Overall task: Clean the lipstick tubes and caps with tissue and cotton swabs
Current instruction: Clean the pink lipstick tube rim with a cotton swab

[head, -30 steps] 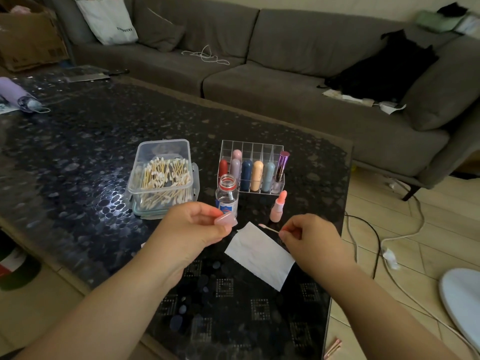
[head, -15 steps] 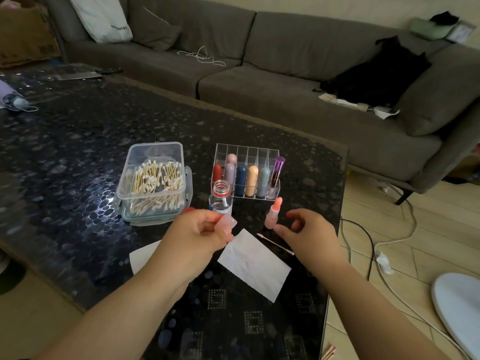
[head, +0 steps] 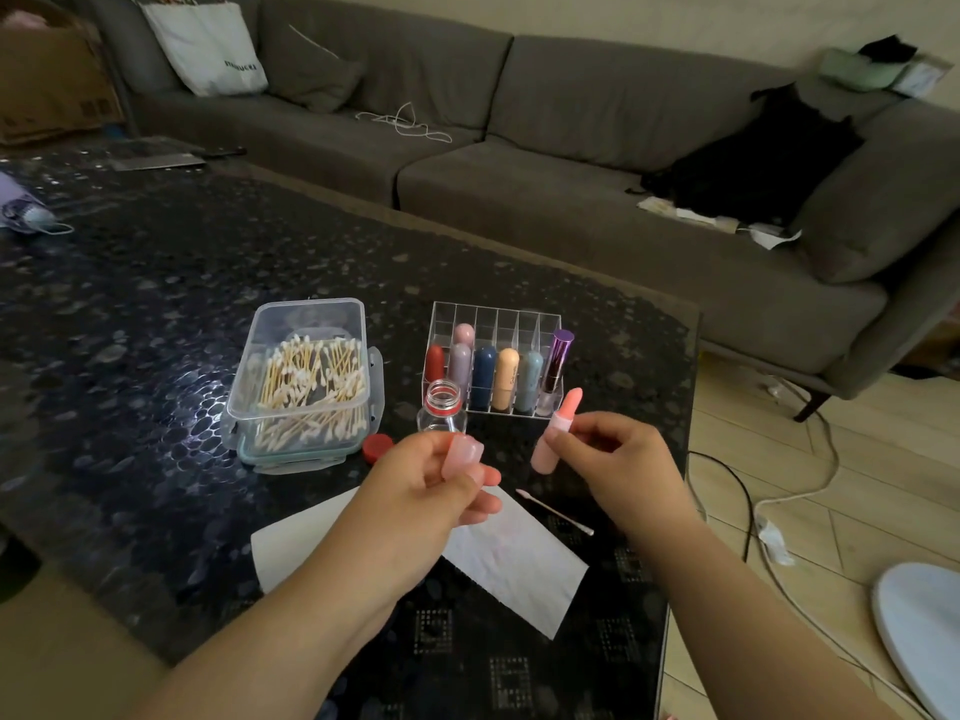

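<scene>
Left hand [head: 431,491]: fingers curled round a pale pink lipstick cap [head: 461,456], pinched near its closed end, open mouth not discernible. Right hand [head: 618,459]: fingers [head: 558,438] pinching the pink lipstick tube [head: 551,443] at mid-barrel, bullet exposed above the grip and tilted away from the person. Cap and tube are held apart, both above the desk [head: 156,304].

Handling, as judged: both parts look light, rigid and smooth, so liable to slip; the exposed bullet is soft and will smear, so the hold belongs on the barrel only.

Just below the right fingers lies a used cotton swab [head: 553,511]; beneath both hands, a tissue [head: 519,563]. Beyond the left fingers stand an open small bottle [head: 441,407] and its red lid [head: 377,447]; farther left, the swab box [head: 306,376]. Beyond the right fingers, the clear organiser [head: 493,366] holds the other lipsticks.
</scene>
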Action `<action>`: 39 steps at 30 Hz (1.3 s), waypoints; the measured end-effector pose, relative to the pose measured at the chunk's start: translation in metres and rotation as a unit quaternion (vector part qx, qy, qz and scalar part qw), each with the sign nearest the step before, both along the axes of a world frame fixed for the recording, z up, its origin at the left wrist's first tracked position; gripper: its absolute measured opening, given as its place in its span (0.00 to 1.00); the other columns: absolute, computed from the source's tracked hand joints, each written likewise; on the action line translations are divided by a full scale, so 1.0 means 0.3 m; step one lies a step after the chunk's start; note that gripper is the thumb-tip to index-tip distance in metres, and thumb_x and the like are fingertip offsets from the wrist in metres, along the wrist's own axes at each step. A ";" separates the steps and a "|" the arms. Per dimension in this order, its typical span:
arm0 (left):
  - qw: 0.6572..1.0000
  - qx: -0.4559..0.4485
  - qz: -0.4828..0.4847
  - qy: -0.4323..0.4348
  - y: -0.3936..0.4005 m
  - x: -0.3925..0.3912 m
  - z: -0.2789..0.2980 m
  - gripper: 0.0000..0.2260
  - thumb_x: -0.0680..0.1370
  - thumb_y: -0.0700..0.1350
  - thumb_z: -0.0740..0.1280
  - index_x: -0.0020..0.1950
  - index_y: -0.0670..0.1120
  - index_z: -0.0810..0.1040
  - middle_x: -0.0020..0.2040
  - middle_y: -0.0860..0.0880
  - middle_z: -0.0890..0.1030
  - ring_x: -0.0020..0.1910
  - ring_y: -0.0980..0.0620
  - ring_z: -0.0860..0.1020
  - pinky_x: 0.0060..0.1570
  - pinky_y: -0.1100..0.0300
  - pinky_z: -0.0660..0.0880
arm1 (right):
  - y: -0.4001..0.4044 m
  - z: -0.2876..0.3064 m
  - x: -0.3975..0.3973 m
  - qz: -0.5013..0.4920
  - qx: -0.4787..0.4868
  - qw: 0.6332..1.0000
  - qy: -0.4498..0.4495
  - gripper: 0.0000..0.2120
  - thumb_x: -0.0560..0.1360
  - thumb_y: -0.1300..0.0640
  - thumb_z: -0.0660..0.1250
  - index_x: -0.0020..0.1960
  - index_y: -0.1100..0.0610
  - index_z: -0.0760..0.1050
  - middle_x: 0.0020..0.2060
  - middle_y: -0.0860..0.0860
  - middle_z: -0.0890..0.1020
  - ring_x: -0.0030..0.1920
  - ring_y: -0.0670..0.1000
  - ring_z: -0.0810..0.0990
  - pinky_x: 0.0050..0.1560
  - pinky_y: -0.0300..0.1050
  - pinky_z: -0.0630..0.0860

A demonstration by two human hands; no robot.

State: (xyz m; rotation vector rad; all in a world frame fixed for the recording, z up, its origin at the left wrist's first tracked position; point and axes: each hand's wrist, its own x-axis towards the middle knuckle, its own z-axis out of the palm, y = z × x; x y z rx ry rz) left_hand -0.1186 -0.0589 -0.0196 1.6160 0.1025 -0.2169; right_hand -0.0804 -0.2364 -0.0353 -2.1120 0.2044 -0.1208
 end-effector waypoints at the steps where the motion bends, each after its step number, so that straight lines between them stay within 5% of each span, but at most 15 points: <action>1: 1.000 0.007 0.000 0.001 0.000 0.002 -0.003 0.07 0.79 0.40 0.63 0.53 0.51 0.76 0.43 0.52 0.84 0.42 0.55 0.83 0.53 0.54 0.79 | 0.003 0.023 -0.010 0.010 0.022 1.000 -0.016 0.02 0.72 0.52 0.71 0.43 0.48 0.78 0.38 0.47 0.80 0.34 0.43 0.75 0.29 0.29 0.70; 7: 0.999 0.025 -0.037 -0.022 -0.013 -0.022 0.003 0.01 0.78 0.44 0.65 0.48 0.50 0.74 0.41 0.50 0.76 0.36 0.60 0.78 0.54 0.51 0.78 | 0.035 0.147 -0.093 0.092 0.150 0.982 -0.062 0.04 0.69 0.54 0.72 0.39 0.54 0.82 0.35 0.55 0.81 0.34 0.45 0.76 0.33 0.32 0.72; 11: 0.991 0.041 -0.093 -0.090 -0.020 -0.043 0.019 0.16 0.63 0.61 0.73 0.46 0.58 0.78 0.41 0.52 0.76 0.43 0.56 0.77 0.49 0.54 0.76 | 0.053 0.197 -0.151 0.151 0.176 0.971 -0.065 0.11 0.62 0.47 0.71 0.37 0.54 0.82 0.38 0.62 0.81 0.39 0.59 0.78 0.40 0.40 0.77; 20: 0.984 0.001 -0.068 -0.167 -0.041 -0.073 0.039 0.11 0.65 0.57 0.72 0.39 0.52 0.79 0.31 0.53 0.72 0.32 0.58 0.70 0.35 0.59 0.69 | 0.074 0.232 -0.192 0.158 0.191 0.966 -0.078 0.17 0.58 0.44 0.72 0.38 0.57 0.83 0.39 0.64 0.81 0.42 0.66 0.79 0.46 0.56 0.79; 26: 0.982 -0.010 -0.075 -0.171 -0.051 -0.079 0.045 0.07 0.66 0.55 0.71 0.37 0.53 0.79 0.29 0.55 0.72 0.30 0.59 0.70 0.33 0.65 0.69 | 0.081 0.248 -0.195 0.141 0.213 0.964 -0.074 0.18 0.59 0.47 0.72 0.39 0.61 0.81 0.36 0.60 0.82 0.37 0.55 0.82 0.40 0.37 0.80; 30: 0.985 -0.023 -0.065 -0.159 -0.053 -0.079 0.040 0.12 0.62 0.59 0.73 0.41 0.55 0.80 0.30 0.55 0.74 0.31 0.60 0.73 0.35 0.65 0.71 | 0.076 0.247 -0.194 0.144 0.195 0.967 -0.081 0.14 0.63 0.48 0.71 0.39 0.59 0.82 0.35 0.59 0.83 0.40 0.60 0.82 0.46 0.47 0.81; 36: 0.984 -0.038 -0.056 -0.163 -0.050 -0.078 0.052 0.12 0.69 0.58 0.73 0.38 0.50 0.80 0.28 0.52 0.72 0.30 0.57 0.71 0.33 0.64 0.69 | 0.078 0.253 -0.196 0.142 0.143 0.974 -0.103 0.14 0.62 0.42 0.70 0.39 0.52 0.83 0.36 0.59 0.82 0.40 0.63 0.80 0.41 0.52 0.80; 39: 0.984 -0.049 -0.070 -0.155 -0.045 -0.082 0.063 0.12 0.64 0.58 0.69 0.38 0.51 0.81 0.27 0.52 0.73 0.29 0.57 0.72 0.32 0.68 0.70 | 0.076 0.254 -0.198 0.144 0.133 0.975 -0.107 0.15 0.62 0.41 0.69 0.40 0.52 0.83 0.37 0.61 0.82 0.41 0.65 0.79 0.42 0.57 0.78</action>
